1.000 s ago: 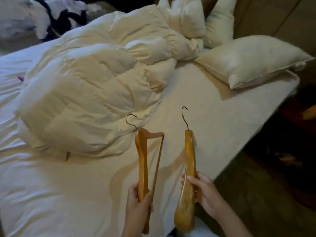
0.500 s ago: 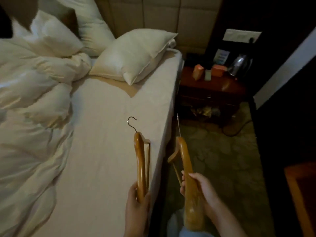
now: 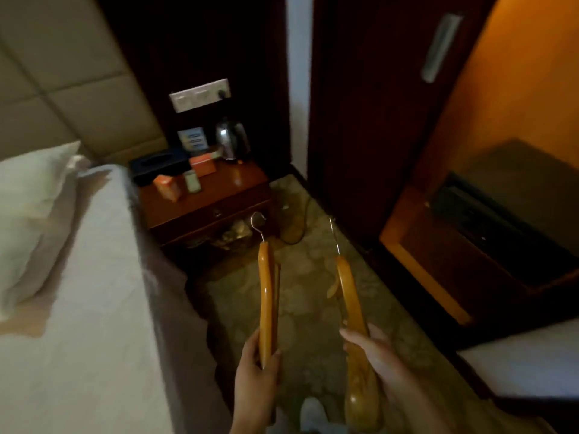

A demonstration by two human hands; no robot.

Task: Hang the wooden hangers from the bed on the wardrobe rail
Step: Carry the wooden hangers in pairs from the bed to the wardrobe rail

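Gripping a hanger (image 3: 266, 296) in left hand (image 3: 255, 374) and another in right hand (image 3: 379, 355) — best kept apart, hooks (image 3: 257, 223) leading, untangled — ready for the wardrobe (image 3: 517, 104).

Pillow (image 3: 28, 214) cut off at left edge; txt on bedside sign (image 3: 193, 140) too blurred to read; hook of right hanger (image 3: 348, 286) indistinct.
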